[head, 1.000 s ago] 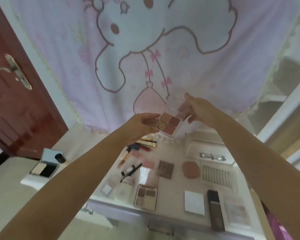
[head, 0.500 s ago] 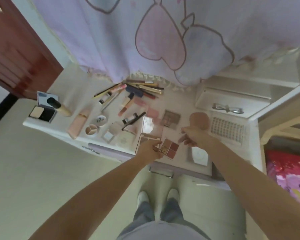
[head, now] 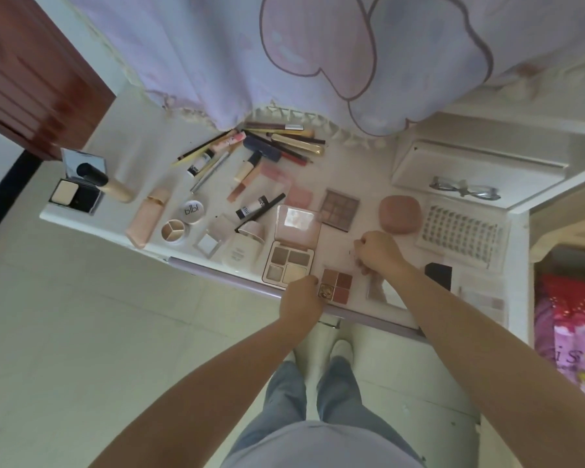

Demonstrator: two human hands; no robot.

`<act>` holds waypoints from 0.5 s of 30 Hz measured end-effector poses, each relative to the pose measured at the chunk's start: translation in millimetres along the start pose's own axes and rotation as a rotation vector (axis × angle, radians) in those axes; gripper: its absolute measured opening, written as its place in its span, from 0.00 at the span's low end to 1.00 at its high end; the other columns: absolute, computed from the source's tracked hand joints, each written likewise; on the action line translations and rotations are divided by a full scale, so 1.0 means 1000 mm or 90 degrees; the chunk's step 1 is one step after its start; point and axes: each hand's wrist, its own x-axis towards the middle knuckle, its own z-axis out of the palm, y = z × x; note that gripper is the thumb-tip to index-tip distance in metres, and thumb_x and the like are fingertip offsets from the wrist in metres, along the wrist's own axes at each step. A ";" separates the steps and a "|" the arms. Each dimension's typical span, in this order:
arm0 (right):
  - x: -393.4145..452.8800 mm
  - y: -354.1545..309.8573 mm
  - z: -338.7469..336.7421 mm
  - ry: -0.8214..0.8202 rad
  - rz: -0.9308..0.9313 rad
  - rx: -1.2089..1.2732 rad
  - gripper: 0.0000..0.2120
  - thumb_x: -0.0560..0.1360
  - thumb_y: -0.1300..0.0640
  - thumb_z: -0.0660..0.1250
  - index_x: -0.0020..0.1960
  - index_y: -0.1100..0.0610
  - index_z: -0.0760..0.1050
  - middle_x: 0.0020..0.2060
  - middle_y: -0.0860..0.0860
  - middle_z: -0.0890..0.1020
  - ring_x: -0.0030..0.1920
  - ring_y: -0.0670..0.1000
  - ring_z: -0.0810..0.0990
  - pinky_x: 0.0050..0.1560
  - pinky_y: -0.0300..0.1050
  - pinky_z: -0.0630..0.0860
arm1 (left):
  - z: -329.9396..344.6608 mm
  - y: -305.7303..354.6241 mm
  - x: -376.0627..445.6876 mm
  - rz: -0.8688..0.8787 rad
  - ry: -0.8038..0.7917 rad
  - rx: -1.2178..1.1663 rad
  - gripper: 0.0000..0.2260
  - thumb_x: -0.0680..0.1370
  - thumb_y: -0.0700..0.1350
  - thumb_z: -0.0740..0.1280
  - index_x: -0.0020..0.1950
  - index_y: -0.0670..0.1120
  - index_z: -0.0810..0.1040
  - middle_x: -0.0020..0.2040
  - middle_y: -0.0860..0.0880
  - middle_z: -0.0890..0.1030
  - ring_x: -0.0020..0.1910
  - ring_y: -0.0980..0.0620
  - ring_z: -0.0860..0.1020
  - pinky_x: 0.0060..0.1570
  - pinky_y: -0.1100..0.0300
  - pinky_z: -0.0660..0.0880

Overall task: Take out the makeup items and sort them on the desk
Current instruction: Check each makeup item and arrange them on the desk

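Lowered from in front of the curtain, the small four-pan palette (head: 336, 286) now rests at the bench (head: 338, 231) front edge. I see my left hand (head: 299, 298) pinching its left side to seat it beside the larger open palette (head: 289, 263), grouping shadows together. My right hand (head: 379, 253) hovers loosely curled, holding nothing I can see.

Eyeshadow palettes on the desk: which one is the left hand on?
The small four-pan reddish-brown palette at the desk's front edge; the left hand holds its left side. The beige quad and nine-pan palette lie untouched.
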 end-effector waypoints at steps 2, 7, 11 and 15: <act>-0.002 0.002 0.000 0.037 -0.012 -0.034 0.12 0.79 0.60 0.53 0.42 0.63 0.70 0.40 0.62 0.80 0.28 0.55 0.74 0.34 0.43 0.69 | 0.002 0.001 0.001 -0.008 0.008 0.023 0.10 0.76 0.38 0.62 0.55 0.37 0.75 0.53 0.40 0.80 0.52 0.42 0.78 0.49 0.55 0.74; -0.015 0.022 -0.013 0.105 -0.099 -0.072 0.15 0.78 0.60 0.57 0.62 0.65 0.70 0.52 0.61 0.79 0.51 0.59 0.77 0.48 0.44 0.69 | 0.005 0.000 0.001 -0.013 0.019 0.055 0.11 0.77 0.41 0.62 0.57 0.38 0.73 0.53 0.40 0.79 0.53 0.42 0.77 0.49 0.55 0.74; -0.035 0.068 -0.012 0.117 -0.240 -0.287 0.19 0.69 0.49 0.66 0.52 0.62 0.78 0.51 0.61 0.79 0.54 0.64 0.77 0.53 0.52 0.73 | 0.002 -0.003 0.000 0.017 0.032 0.117 0.13 0.79 0.44 0.61 0.61 0.40 0.71 0.56 0.43 0.79 0.55 0.45 0.76 0.50 0.57 0.72; -0.041 0.099 -0.005 0.047 -0.252 -0.430 0.36 0.42 0.47 0.81 0.47 0.56 0.74 0.40 0.57 0.81 0.37 0.58 0.82 0.36 0.52 0.79 | -0.006 -0.002 -0.002 0.061 0.060 0.157 0.15 0.79 0.46 0.59 0.64 0.42 0.69 0.60 0.44 0.74 0.58 0.46 0.75 0.53 0.57 0.71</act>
